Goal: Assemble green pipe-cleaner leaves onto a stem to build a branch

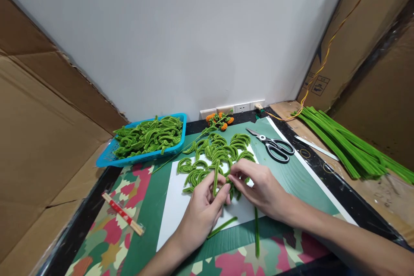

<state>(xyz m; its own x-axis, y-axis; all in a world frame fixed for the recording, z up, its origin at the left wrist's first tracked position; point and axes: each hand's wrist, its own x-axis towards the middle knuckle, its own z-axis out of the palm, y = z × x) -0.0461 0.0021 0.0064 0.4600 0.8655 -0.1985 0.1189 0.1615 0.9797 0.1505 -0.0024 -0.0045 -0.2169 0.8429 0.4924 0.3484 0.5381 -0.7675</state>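
Observation:
A short green pipe cleaner [216, 177] stands up between the thumb and fingers of my left hand [208, 207]. My right hand [257, 187] is close beside it, thumb and fingertips pinched at what looks like the pipe cleaner's other part; the exact contact is partly hidden. Just behind both hands, many bent green pipe cleaner pieces [220, 153] are spread over a white sheet of paper [168, 213]. Two straight pieces lie nearer me: one slanted pipe cleaner [222, 227] by my left wrist and one upright pipe cleaner [257, 237] below my right hand.
A blue basket [185, 131] heaped with bent green pieces stands at the back left. Black-handled scissors [273, 144] lie right of the pile, with long green pipe cleaners [343, 142] farther right. An orange-tipped sprig [223, 120] is by the wall; wrapped chopsticks [123, 213] lie left.

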